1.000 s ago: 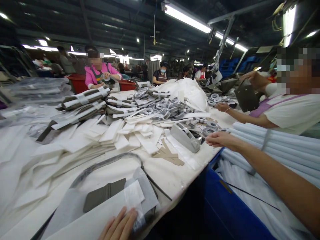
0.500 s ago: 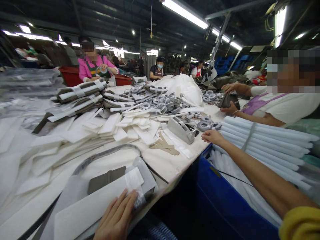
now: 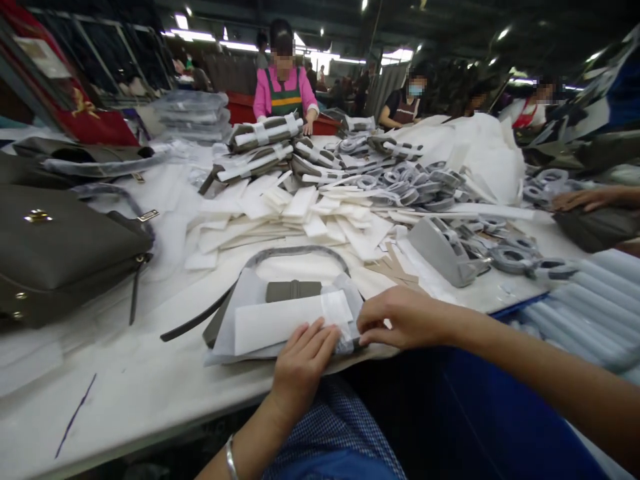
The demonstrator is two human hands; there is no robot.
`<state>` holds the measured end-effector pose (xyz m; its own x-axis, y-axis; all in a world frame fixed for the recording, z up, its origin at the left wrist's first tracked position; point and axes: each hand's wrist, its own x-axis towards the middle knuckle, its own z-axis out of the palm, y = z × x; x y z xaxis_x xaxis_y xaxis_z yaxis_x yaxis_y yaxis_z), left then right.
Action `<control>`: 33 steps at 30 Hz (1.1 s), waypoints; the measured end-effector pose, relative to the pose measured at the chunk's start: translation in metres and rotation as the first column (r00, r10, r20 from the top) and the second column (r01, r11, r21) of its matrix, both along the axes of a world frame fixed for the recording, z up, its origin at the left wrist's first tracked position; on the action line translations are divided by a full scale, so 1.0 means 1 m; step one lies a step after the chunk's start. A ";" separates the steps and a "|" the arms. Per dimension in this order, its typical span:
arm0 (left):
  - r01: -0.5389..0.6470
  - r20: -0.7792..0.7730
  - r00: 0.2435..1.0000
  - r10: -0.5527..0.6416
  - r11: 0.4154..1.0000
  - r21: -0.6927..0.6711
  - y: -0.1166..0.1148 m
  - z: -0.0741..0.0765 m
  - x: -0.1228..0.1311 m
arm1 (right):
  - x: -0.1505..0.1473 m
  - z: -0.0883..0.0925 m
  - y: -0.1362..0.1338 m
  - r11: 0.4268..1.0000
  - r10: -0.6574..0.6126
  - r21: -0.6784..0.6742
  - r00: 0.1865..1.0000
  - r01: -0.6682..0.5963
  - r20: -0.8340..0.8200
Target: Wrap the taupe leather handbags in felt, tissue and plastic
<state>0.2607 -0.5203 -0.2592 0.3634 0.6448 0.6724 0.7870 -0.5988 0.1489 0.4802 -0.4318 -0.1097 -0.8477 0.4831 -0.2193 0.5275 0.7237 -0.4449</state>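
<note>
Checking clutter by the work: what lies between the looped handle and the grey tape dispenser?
Not bare: between the looped handle and the grey tape dispenser lie tan strips, then a whitish strip beside the dispenser. Head view shows it.
</note>
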 end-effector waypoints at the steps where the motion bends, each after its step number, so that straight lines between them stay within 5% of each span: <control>1: 0.001 0.008 1.000 -0.001 1.000 0.003 0.000 0.000 0.000 | -0.012 -0.004 0.006 0.999 0.039 0.036 0.998 -0.041 0.046; 9: 0.001 0.074 0.997 -0.003 0.999 0.036 0.001 0.002 0.000 | -0.060 -0.026 0.042 0.968 0.212 0.054 0.913 -0.245 0.347; 16: 0.009 0.106 0.994 -0.010 1.000 0.003 0.001 -0.001 -0.002 | -0.057 0.012 0.049 0.974 0.139 -0.217 0.919 -0.061 0.370; 21: 0.024 0.127 0.992 -0.025 1.000 0.010 0.001 -0.001 -0.002 | -0.059 0.029 0.034 0.801 0.206 -0.597 0.914 0.048 0.350; 23: 0.027 0.132 0.991 -0.028 1.000 0.014 0.002 -0.001 -0.002 | -0.070 0.020 0.031 0.848 0.237 -0.529 0.880 0.020 0.412; 26: 0.025 0.120 0.992 -0.026 1.000 0.005 0.002 -0.002 -0.002 | -0.088 -0.002 0.032 0.970 0.230 -0.189 0.809 -0.149 0.540; 29: 0.019 0.103 0.995 -0.019 1.000 -0.002 0.002 -0.003 -0.001 | -0.102 -0.019 0.035 0.956 0.201 0.037 0.741 -0.291 0.641; 33: 0.001 0.122 0.992 -0.003 1.000 0.018 0.003 -0.003 0.000 | -0.107 -0.031 0.036 0.960 0.162 0.067 0.733 -0.272 0.661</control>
